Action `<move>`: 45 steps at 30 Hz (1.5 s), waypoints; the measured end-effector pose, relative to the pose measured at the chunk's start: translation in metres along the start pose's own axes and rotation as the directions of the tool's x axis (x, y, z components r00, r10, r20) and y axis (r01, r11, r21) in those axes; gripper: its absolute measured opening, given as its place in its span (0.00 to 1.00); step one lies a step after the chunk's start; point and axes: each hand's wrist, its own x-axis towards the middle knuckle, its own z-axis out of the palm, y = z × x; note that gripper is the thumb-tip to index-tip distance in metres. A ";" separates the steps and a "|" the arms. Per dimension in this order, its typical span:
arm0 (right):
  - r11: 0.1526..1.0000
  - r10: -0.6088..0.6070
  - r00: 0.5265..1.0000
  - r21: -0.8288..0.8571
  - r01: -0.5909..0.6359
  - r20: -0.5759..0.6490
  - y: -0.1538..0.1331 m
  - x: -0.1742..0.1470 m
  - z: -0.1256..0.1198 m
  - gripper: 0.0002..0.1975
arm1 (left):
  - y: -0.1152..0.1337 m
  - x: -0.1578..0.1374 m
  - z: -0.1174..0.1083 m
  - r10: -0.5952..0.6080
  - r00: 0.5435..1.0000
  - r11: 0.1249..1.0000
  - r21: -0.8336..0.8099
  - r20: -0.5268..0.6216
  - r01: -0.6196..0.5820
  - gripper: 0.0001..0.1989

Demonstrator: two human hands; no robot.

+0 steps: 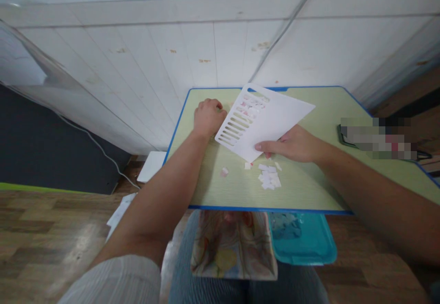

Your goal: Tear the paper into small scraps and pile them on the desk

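- Head view: the right hand (288, 143) grips a white sheet with slots (271, 121) by its near edge, thumb on top and the other fingers underneath.
- The sheet is tilted over the middle of the table (220, 196). Its slots run along its left side, and one far corner points at the far blue edge.
- The left hand (209, 117) is on the left side of the table, just beside the slots. Its fingers are curled, but I cannot tell if they hold anything.
- Small paper bits (270, 178) lie near the right hand, a little in from the near blue edge.
- Table top shows wide between the sheet and a dark-edged thing (342, 135) on the right.
- A blue-green tray (305, 252) sits below the near edge.
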 end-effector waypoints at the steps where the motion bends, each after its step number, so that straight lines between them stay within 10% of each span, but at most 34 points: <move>1: 1.000 0.011 1.000 0.015 -0.011 -0.001 0.000 0.000 -0.001 0.10 | 0.001 -0.001 0.000 -0.027 0.999 1.000 -0.008 -0.020 0.027 0.14; 18: 0.998 0.036 0.989 -0.057 -0.028 0.146 0.002 0.002 -0.020 0.15 | -0.004 0.004 0.009 -0.039 0.995 0.999 -0.040 -0.096 0.036 0.09; 31: 0.989 0.145 0.875 -0.072 -0.126 0.461 -0.007 -0.007 -0.054 0.17 | -0.007 0.009 0.019 -0.048 0.988 0.998 -0.040 -0.149 0.042 0.11; 38: 0.995 0.080 0.982 -0.078 -0.067 0.173 0.008 -0.002 -0.072 0.25 | -0.007 0.010 0.021 -0.041 0.986 0.999 -0.036 -0.159 0.035 0.12; 45: 0.990 0.125 0.984 -0.084 -0.115 0.124 0.017 -0.004 -0.085 0.27 | -0.006 0.010 0.019 -0.045 0.987 0.998 -0.055 -0.153 0.037 0.12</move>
